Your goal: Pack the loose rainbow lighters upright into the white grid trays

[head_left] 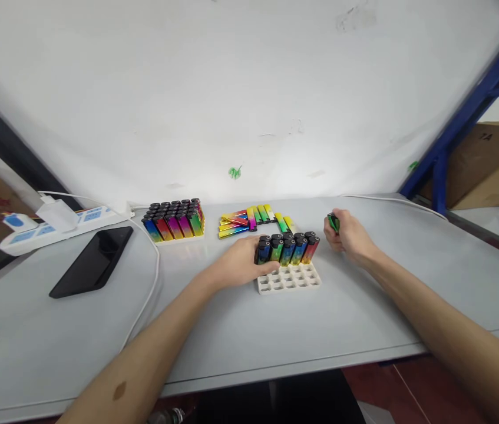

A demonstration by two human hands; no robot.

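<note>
A white tray [289,280] with rows of sockets lies on the table, its back rows filled with upright, shiny, colourful lighters [293,252] with black tops. My left hand [245,259] is closed around the blue lighter [264,252] at the tray's left end, thumb in front and fingers partly hidden behind. To the right of the tray, my right hand [349,234] is closed on a green lighter [333,222], most of it covered by the fingers. Behind the tray, several loose lighters [233,231] lie flat, some crossing one another.
At the back left stands a second block of upright lighters [174,222]. A black phone [92,262], a white cable [155,274] and a power strip [57,227] with plugs occupy the table's left side. Blue metal framing [440,176] and cardboard boxes [485,156] stand at right.
</note>
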